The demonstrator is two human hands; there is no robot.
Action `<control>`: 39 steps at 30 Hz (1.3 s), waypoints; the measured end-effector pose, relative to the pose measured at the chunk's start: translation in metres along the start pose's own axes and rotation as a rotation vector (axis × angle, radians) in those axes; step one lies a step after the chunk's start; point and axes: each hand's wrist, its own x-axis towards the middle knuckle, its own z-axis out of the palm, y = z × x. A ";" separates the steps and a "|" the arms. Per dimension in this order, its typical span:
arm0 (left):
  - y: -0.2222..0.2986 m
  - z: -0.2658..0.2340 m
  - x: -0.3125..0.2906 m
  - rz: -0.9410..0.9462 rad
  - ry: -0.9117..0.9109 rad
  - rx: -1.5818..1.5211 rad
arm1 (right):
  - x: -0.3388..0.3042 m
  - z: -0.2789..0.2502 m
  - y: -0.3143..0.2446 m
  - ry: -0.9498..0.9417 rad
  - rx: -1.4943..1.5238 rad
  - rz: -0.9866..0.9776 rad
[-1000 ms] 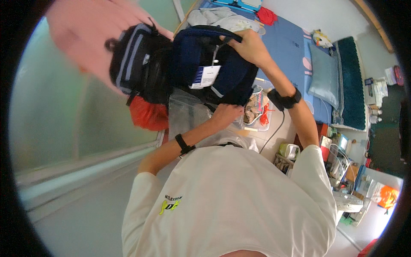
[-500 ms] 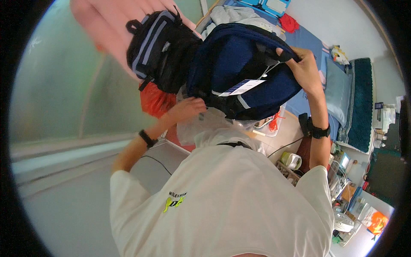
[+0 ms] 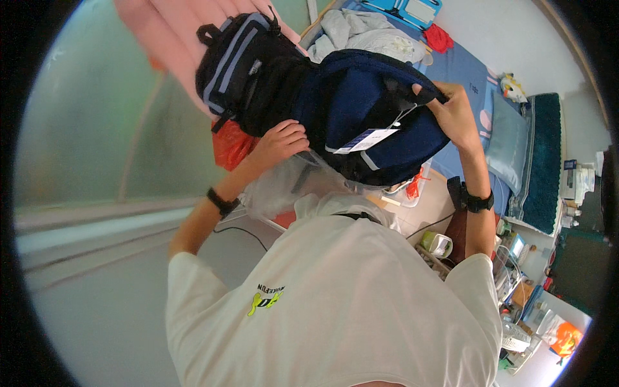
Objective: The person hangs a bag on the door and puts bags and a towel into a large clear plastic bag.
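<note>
A navy-blue backpack (image 3: 361, 109) with black edging hangs in front of me, a white tag (image 3: 366, 140) dangling on its front by a thin string. My right hand (image 3: 456, 116) grips the backpack's upper right edge, thumb on the near side. At its lower left, my left hand (image 3: 280, 143) has its fingers curled against the backpack's side. A clear plastic bag (image 3: 277, 187) gathers under that hand and stretches below the backpack; the fingers look closed on it, though their tips are partly hidden. Beside the blue backpack rests a black backpack (image 3: 242, 71) with grey-blue stripes.
Pink padded fabric (image 3: 167, 39) and a red bag (image 3: 231, 143) lie at the left, by a frosted pane (image 3: 84, 129). Beyond is a bed with a blue sheet (image 3: 451, 68), a grey blanket (image 3: 361, 32) and a pillow (image 3: 506, 145). Cluttered shelves (image 3: 516, 335) stand at the right.
My left hand has moved up and slightly left along the backpack's side, and the plastic bag has spread leftward. The blue backpack has dropped a little and tilted, its tag swinging with it.
</note>
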 end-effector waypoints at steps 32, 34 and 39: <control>-0.078 -0.002 -0.014 -0.919 -0.523 -0.794 | -0.008 0.031 0.004 -0.126 0.176 -0.026; -0.080 0.009 -0.012 -0.717 -0.358 -0.750 | -0.009 0.033 0.002 -0.109 0.139 -0.017; -0.102 0.026 -0.011 -0.675 -0.476 -0.871 | -0.014 0.046 0.003 -0.122 0.163 -0.049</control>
